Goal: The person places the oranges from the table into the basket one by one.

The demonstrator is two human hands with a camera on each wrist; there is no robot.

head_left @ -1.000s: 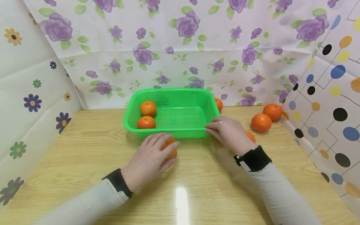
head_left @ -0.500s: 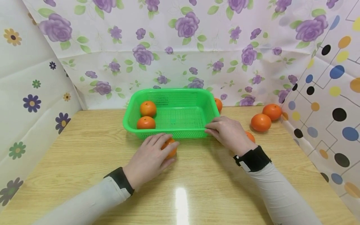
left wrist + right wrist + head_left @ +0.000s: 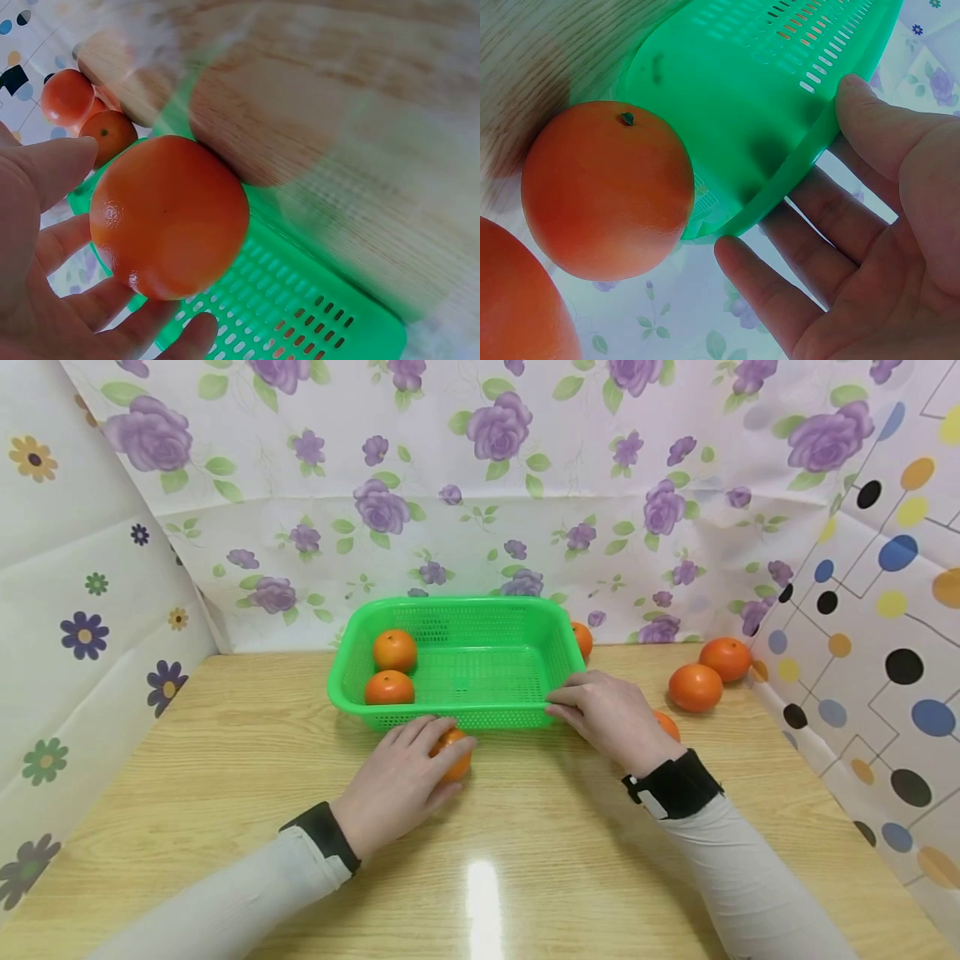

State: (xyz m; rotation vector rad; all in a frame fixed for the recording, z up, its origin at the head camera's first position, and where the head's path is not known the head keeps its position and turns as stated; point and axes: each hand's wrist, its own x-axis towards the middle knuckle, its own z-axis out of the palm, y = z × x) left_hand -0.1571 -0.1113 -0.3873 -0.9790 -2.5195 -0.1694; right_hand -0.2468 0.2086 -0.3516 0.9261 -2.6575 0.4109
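My left hand (image 3: 397, 777) is cupped round an orange (image 3: 455, 758) on the table, just in front of the green plastic basket (image 3: 495, 718). In the left wrist view the fingers curve behind this orange (image 3: 169, 217), with the thumb on its near side. At the basket's front right corner, my right hand (image 3: 615, 714) grips the rim, thumb inside and fingers outside in the right wrist view. Two oranges, one (image 3: 395, 651) behind the other (image 3: 390, 687), sit at the basket's left end. Another orange (image 3: 667, 725) is partly hidden behind my right hand.
Two oranges, one (image 3: 696, 687) nearer and one (image 3: 726, 659) farther, lie at the back right by the dotted side cloth. One more orange (image 3: 582, 640) shows behind the basket's right end. A flowered cloth (image 3: 465, 527) hangs along the back of the wooden table (image 3: 555, 860).
My left thumb and fingers have drawn slightly closer round the orange in front of the basket. The right hand and the basket stay where they were.
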